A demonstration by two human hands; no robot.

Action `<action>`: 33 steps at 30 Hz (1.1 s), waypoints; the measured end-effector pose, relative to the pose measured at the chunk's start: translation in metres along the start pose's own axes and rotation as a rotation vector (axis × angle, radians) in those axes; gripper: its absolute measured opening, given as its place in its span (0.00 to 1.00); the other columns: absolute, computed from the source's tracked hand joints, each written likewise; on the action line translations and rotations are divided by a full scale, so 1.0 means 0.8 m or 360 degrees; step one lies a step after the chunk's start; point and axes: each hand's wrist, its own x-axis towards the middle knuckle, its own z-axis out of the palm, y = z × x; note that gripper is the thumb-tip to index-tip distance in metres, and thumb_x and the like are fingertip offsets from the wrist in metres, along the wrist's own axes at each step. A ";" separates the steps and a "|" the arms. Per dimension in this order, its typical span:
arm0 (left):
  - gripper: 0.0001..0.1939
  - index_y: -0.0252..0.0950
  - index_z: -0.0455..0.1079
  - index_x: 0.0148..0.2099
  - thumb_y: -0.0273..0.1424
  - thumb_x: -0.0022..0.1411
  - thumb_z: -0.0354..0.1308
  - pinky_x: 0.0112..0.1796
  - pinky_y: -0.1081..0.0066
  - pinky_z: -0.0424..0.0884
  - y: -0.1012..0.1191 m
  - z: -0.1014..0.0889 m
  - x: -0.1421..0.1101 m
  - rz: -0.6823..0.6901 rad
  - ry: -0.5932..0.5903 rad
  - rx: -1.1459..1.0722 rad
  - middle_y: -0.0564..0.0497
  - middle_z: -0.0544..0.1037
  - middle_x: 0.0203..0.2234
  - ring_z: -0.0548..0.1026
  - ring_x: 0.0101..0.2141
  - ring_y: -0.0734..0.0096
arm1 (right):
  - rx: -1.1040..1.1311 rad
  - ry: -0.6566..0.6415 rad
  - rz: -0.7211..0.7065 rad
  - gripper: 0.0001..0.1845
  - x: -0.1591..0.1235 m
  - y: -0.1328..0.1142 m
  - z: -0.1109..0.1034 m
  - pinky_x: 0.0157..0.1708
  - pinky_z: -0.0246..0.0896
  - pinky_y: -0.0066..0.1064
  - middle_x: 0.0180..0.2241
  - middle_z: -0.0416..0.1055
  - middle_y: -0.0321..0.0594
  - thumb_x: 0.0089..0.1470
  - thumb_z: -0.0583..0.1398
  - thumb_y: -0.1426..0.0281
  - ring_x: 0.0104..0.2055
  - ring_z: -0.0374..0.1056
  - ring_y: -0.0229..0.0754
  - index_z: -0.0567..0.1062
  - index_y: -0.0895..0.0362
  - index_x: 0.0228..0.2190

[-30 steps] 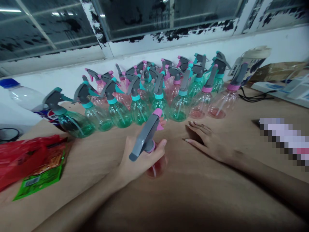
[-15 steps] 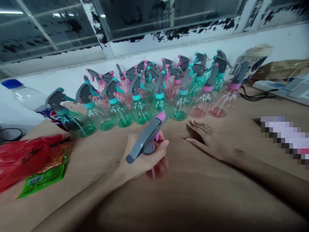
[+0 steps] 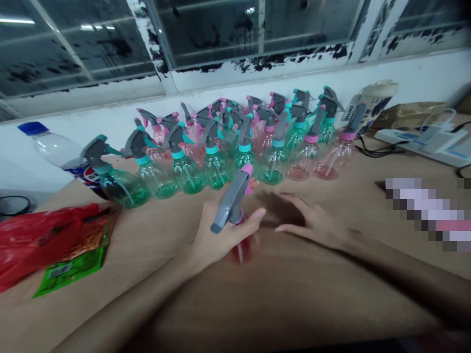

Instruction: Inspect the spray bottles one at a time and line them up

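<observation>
A spray bottle with a red-tinted base, grey trigger head and pink nozzle stands before me on the wooden table. My left hand is round its neck, thumb on the near side and most other fingers hidden behind the bottle. To the right, my right hand hovers low over the tabletop with thumb and fingers apart, holding nothing. Just beyond both hands stand several green spray bottles with teal collars, and two clear-pink spray bottles at the right of that front row.
More spray bottles crowd behind, against the white wall. At left are a cola bottle, a red plastic bag and a green snack packet. A coffee cup, black cable and white power strip are at right, near a blurred-out object.
My left hand and the red-tinted bottle have shifted slightly right and away, the bottle standing more upright. My right hand has its thumb and fingers spread wider, towards the bottle.
</observation>
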 end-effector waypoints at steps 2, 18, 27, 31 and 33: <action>0.22 0.39 0.65 0.51 0.38 0.55 0.59 0.26 0.69 0.69 0.000 0.001 -0.001 0.0014 0.0007 -0.0066 0.53 0.76 0.28 0.70 0.22 0.72 | 0.0132 -0.0079 0.0019 0.39 -0.004 -0.031 -0.001 0.55 0.57 0.49 0.57 0.62 0.43 0.49 0.58 0.49 0.58 0.58 0.53 0.56 0.49 0.58; 0.39 0.41 0.44 0.65 0.40 0.56 0.57 0.59 0.50 0.52 -0.023 0.027 -0.017 0.0416 -0.0201 -0.0678 0.44 0.56 0.62 0.55 0.60 0.53 | 0.0350 0.0048 -0.0039 0.28 -0.005 -0.113 -0.024 0.46 0.63 0.45 0.44 0.66 0.44 0.46 0.63 0.54 0.47 0.63 0.49 0.66 0.54 0.46; 0.20 0.40 0.57 0.54 0.35 0.61 0.54 0.53 0.56 0.62 -0.070 0.060 -0.019 0.0118 -0.0054 -0.0259 0.46 0.67 0.51 0.66 0.52 0.62 | -0.0106 0.0410 0.0474 0.29 -0.060 0.061 -0.118 0.40 0.66 0.45 0.40 0.70 0.45 0.43 0.63 0.50 0.41 0.68 0.52 0.69 0.53 0.44; 0.18 0.43 0.57 0.53 0.36 0.61 0.53 0.51 0.56 0.65 -0.076 0.061 -0.019 0.0077 -0.0063 -0.0163 0.49 0.68 0.50 0.68 0.49 0.63 | 0.0088 0.0518 0.0541 0.29 -0.060 0.125 -0.141 0.41 0.66 0.43 0.42 0.69 0.44 0.45 0.62 0.52 0.43 0.68 0.50 0.66 0.53 0.45; 0.18 0.44 0.57 0.53 0.36 0.61 0.53 0.49 0.56 0.66 -0.078 0.061 -0.021 0.0099 -0.0087 -0.0076 0.50 0.68 0.50 0.69 0.48 0.62 | 0.0078 0.0553 0.0543 0.29 -0.055 0.145 -0.147 0.41 0.66 0.43 0.41 0.70 0.44 0.44 0.63 0.53 0.43 0.68 0.50 0.66 0.54 0.45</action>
